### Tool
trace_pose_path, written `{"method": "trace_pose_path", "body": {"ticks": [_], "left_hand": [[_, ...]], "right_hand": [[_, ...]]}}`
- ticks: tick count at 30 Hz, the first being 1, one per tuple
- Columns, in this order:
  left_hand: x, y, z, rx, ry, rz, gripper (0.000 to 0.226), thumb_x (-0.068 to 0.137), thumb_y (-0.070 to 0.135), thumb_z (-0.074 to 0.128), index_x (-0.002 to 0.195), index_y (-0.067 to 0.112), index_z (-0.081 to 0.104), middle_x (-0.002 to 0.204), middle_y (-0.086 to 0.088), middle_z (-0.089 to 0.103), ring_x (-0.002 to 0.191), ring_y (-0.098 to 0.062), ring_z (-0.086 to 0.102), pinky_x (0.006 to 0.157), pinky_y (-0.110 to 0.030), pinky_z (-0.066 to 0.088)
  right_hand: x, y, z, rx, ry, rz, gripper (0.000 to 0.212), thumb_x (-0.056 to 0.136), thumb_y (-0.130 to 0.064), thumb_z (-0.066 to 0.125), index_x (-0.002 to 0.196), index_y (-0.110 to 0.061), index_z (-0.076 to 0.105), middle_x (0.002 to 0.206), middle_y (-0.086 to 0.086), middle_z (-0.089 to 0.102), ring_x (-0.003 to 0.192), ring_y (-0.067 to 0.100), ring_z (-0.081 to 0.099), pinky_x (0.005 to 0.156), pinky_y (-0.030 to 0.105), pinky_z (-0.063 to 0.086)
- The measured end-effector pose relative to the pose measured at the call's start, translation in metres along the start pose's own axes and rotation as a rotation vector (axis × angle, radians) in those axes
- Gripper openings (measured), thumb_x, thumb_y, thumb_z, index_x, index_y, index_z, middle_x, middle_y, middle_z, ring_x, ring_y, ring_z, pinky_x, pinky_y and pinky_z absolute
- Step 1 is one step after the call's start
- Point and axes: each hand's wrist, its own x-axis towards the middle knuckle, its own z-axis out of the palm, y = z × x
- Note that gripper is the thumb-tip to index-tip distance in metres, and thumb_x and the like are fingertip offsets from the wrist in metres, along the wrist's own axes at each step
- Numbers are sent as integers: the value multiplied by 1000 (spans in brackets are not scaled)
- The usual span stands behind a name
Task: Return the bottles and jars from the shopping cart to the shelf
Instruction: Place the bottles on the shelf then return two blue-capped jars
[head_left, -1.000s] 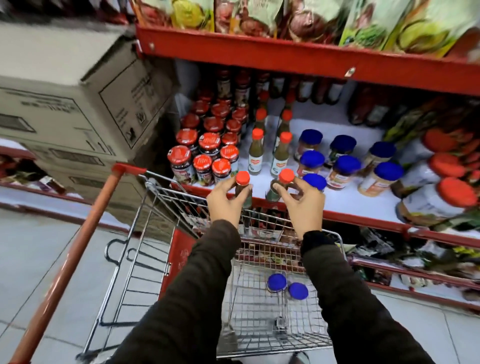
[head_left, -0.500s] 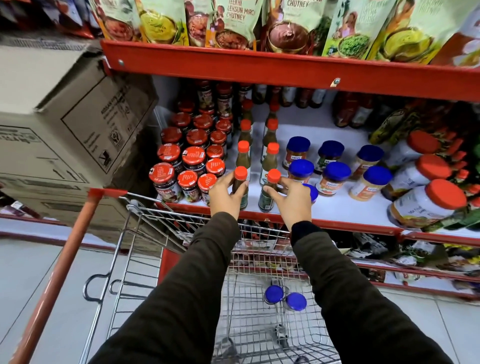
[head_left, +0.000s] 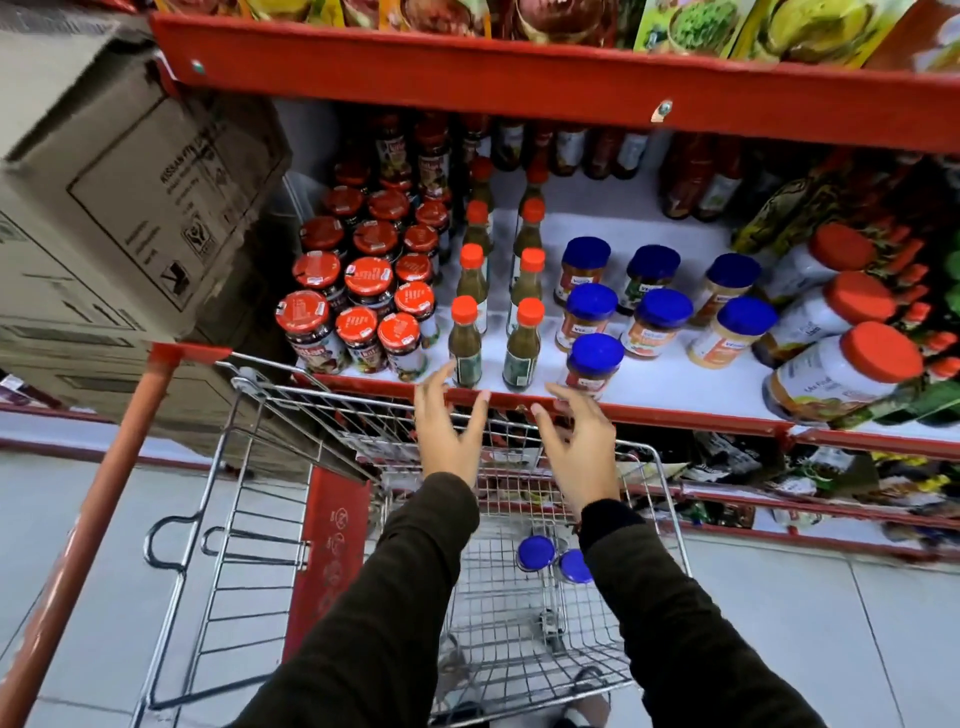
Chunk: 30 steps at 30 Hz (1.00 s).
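Two green sauce bottles with orange caps stand upright at the shelf's front edge, the left bottle (head_left: 466, 345) and the right bottle (head_left: 523, 348). My left hand (head_left: 448, 428) hovers just below the left bottle, fingers spread and empty. My right hand (head_left: 579, 447) is spread and empty too, below a blue-lidded jar (head_left: 594, 365) at the shelf front. Two blue-lidded jars (head_left: 536, 552) (head_left: 573, 565) stand in the wire shopping cart (head_left: 660, 499) under my forearms.
The white shelf (head_left: 654, 376) with a red front lip holds red-lidded jars (head_left: 358, 317) at left, more blue-lidded jars (head_left: 662, 317) in the middle and large orange-lidded jars (head_left: 841, 374) at right. Cardboard boxes (head_left: 130, 208) are stacked at left. A red upper shelf (head_left: 519, 83) overhangs.
Both hands have let go of the two orange-capped bottles, which now stand on the shelf's front edge. The hands have drawn back toward the cart, with fingers spread.
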Motion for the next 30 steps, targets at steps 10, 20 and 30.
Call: {"method": "trace_pose_path", "body": {"ticks": [10,20,30], "left_hand": [[-111,-99,38,280,-427,-232,49,99,30,58,146,25,47,153,-4,45,141,-18,41,108,-20,29],[-155,-204,103,450,-681,-483,73,90,19,71,153,10,35,156,-10,39,143,-27,40,114,-27,31],[-155,-219,121,332,-530,-521,62,74,8,85,130,6,59,125,-11,64,116,-30,62,101,-44,53]], "right_hand": [[-75,152,-22,-258,-472,282,46,104,-12,48,150,-13,44,157,10,46,142,28,47,107,18,30],[-87,275,7,-366,-824,366,72,84,-8,77,148,-6,46,151,13,51,138,29,51,115,28,35],[-88,298,17,-283,-665,270,60,72,-25,90,126,-14,66,124,8,69,111,28,66,97,31,54]]}}
